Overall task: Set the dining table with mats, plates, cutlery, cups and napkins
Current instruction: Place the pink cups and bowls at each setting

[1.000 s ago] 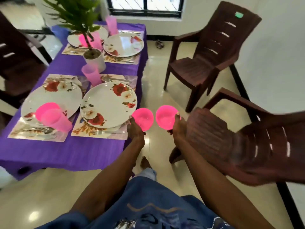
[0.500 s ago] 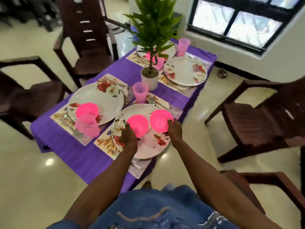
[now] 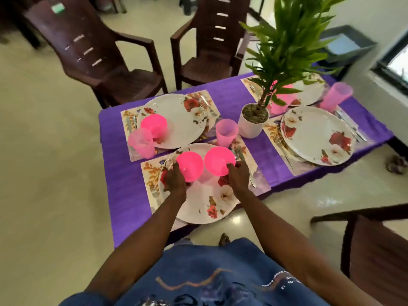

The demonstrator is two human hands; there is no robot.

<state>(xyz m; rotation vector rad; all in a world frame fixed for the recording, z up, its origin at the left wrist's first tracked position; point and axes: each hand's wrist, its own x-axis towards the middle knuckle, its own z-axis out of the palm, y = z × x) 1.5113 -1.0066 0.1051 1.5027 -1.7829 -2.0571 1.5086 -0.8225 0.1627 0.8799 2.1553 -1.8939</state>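
The fingers of the left hand (image 3: 175, 181) are curling round the near edge of a bright pink bowl (image 3: 189, 165), and the fingers of the right hand (image 3: 239, 174) are curling round a second pink bowl (image 3: 219, 160). The two bowls are sitting side by side, almost touching, over the far part of a white flowered plate (image 3: 204, 195) — whether they are resting on it or held just above it cannot be told.

The plate is lying on a flowered mat (image 3: 150, 175), at the near edge of the table (image 3: 123, 173) with its purple cloth. A fork (image 3: 240, 154) is showing on the mat at about 2 o'clock from the right hand.

At 12 o'clock from the bowls a pale pink cup (image 3: 226, 135) is standing upright. At 11 o'clock another plate (image 3: 183, 115) is carrying a third pink bowl (image 3: 153, 125), with a tipped pale cup (image 3: 141, 142) beside it. At 1 o'clock a green plant in a white pot (image 3: 254, 122) is standing in the middle of the table. At 3 o'clock — past the purple gap — a third plate (image 3: 318, 134) is lying on its own mat.

Two brown chairs (image 3: 106, 60) are standing on the far side.
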